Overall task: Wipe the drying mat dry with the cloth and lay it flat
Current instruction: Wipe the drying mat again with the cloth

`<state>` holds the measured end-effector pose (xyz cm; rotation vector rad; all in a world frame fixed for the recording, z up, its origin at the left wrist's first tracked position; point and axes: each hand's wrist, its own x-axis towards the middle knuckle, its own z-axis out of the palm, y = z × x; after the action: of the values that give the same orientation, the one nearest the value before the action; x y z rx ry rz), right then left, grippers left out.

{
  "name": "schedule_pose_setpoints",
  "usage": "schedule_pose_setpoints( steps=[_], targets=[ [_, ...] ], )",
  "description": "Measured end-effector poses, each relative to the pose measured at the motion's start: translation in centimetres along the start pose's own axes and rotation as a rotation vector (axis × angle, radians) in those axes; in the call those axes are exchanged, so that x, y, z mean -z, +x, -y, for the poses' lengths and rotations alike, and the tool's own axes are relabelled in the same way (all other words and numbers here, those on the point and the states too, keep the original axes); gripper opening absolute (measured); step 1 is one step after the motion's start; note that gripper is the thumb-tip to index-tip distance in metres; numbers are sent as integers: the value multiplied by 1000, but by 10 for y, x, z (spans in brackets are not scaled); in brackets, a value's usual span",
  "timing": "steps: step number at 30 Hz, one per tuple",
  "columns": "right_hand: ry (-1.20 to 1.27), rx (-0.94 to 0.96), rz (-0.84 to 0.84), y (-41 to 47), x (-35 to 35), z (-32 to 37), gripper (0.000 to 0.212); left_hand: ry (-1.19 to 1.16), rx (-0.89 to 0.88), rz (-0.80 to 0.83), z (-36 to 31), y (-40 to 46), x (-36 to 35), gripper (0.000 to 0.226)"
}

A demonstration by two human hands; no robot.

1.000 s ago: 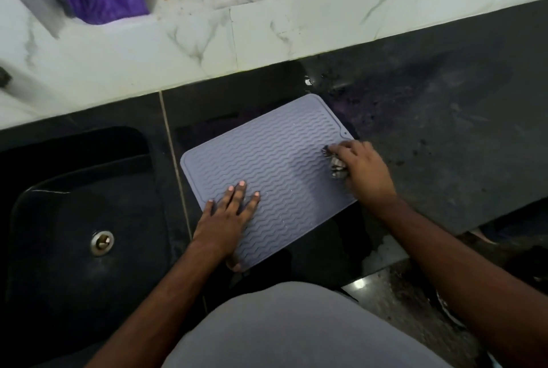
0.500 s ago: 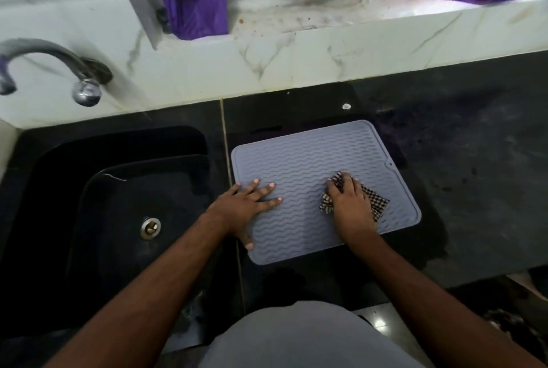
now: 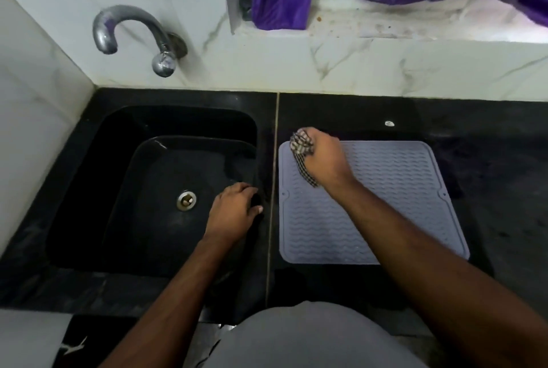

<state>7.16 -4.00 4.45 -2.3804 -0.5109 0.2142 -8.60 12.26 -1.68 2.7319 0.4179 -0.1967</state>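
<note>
Matt ribbed rubbery mat (image 3: 385, 204), checked woven cloth (image 3: 302, 148), glossy chrome tap (image 3: 130, 26).

No legible text, labels, brands, nos. or signs anywhere in view. Drying mat (image 3: 385, 207) carries only a wavy moulded pattern, no lettering. Cloth (image 3: 302, 148) shows a check weave, no tag. Tap (image 3: 130, 32), sink (image 3: 89, 189) and wall tiles (image 3: 385, 71) bear no markings that can be read.

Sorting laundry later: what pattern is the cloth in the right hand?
The cloth is checked, dark on light, seen in the head view.
</note>
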Motion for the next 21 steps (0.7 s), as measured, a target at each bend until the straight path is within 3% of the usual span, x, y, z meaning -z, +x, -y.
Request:
schedule_pose_setpoints(
  steps=[6,9,13,18,21],
  targets=[
    [-295,150,217,33,-47,-5,56,-94,48,-48,2,28,9,63],
    [-440,223,278,24,-69,-33,75,-167,54,-97,2,52,18,61],
    [-201,166,175,25,-75,-51,78,-187,-1,-93,-4,87,25,56],
    [29,59,87,42,-73,-58,53,-168,-34,-81,-15,126,21,54],
    [52,43,119,44,-69,-61,50,-121,-36,-73,-21,141,16,62]
  ],
)
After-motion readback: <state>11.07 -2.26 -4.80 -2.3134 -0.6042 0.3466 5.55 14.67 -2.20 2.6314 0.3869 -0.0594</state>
